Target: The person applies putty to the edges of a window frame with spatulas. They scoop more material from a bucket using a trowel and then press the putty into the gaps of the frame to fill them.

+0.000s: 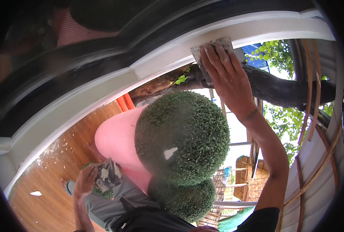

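My right hand [225, 77] is raised and presses a flat metal scraper blade [212, 45] against the white frame [148, 65] overhead, fingers spread over the blade. My left hand [87, 180] hangs low at my side, gripping a dark tool [109, 174] smeared with grey-white paste. Between my arms stand round green topiary balls [182, 137] in front of a pink rounded pot [117, 143].
A wooden floor [56, 170] lies below, dotted with white flakes near the frame's base. A dark tree trunk [280, 87] crosses behind my right hand, with green leaves beyond. Curved wooden strips [315, 96] lean against pale siding at the right.
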### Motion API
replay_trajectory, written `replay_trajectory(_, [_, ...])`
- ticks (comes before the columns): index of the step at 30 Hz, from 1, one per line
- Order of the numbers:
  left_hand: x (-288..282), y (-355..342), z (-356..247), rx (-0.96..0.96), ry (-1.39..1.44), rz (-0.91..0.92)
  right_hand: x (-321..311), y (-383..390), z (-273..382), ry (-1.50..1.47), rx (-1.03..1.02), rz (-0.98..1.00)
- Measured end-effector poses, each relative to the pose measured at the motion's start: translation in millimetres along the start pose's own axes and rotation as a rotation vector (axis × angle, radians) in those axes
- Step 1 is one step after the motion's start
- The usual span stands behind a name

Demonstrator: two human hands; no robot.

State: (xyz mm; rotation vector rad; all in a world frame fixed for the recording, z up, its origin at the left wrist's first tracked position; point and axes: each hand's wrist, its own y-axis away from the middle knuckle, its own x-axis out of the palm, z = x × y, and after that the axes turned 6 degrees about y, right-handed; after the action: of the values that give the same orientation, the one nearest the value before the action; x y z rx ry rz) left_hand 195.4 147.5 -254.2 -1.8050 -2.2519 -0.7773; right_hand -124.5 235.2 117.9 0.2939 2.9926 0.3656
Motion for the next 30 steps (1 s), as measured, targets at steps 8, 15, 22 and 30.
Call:
replay_trajectory(8, [10, -13, 1, 0.052, 0.021, 0.043, 21, -11, -26, 0.063, 0.026, -0.117])
replay_trajectory(15, [16, -25, 19, 0.178, 0.016, 0.062, 7, -18, -26, 0.102, 0.011, -0.064])
replay_trajectory(22, [11, -16, -2, -0.035, 0.050, 0.076, -5, 10, -29, 0.067, 0.047, -0.057])
replay_trajectory(30, [13, -14, -2, 0.025, 0.047, 0.069, 16, -15, -31, 0.048, 0.028, -0.105])
